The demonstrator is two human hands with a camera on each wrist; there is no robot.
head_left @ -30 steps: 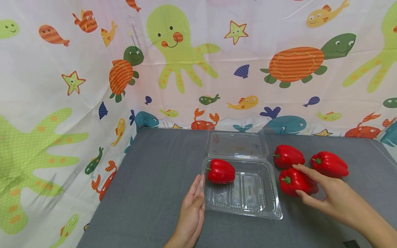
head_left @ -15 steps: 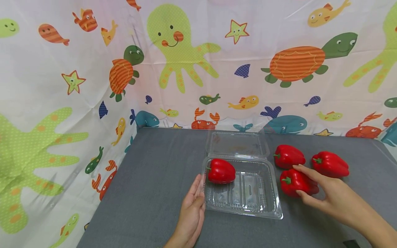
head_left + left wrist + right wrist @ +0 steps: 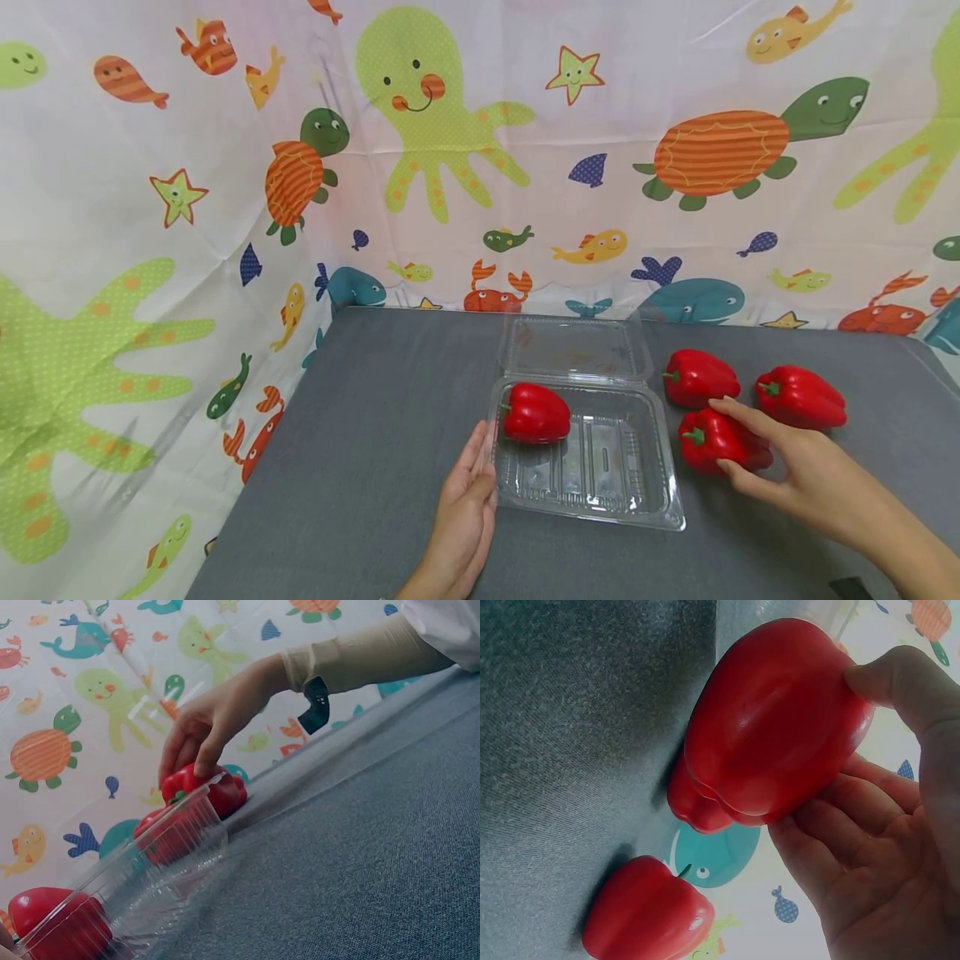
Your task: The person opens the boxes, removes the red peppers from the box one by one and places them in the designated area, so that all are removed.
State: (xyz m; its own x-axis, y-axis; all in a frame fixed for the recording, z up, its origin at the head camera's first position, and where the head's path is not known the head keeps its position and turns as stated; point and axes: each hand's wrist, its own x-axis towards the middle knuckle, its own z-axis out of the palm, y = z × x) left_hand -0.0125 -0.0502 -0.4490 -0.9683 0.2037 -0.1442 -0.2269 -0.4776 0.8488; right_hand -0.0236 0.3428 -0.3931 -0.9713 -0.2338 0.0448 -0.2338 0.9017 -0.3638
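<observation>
A clear plastic clamshell container lies open on the grey cloth, its lid folded back. One red bell pepper sits in its left half, stem to the left. Along the container's left side my left hand rests with fairly straight fingers against the wall. To the right of the container, my right hand holds a second red bell pepper between thumb and fingers. That grip also shows in the right wrist view, thumb on one side of the pepper, fingers on the other.
Two more red bell peppers, one nearer the lid and one farther right, lie behind the held one. A cloth printed with sea animals hangs behind and to the left of the grey-covered table.
Both hands keep their places and the peppers stay where they were. Only a very slight shift of the whole head view shows.
</observation>
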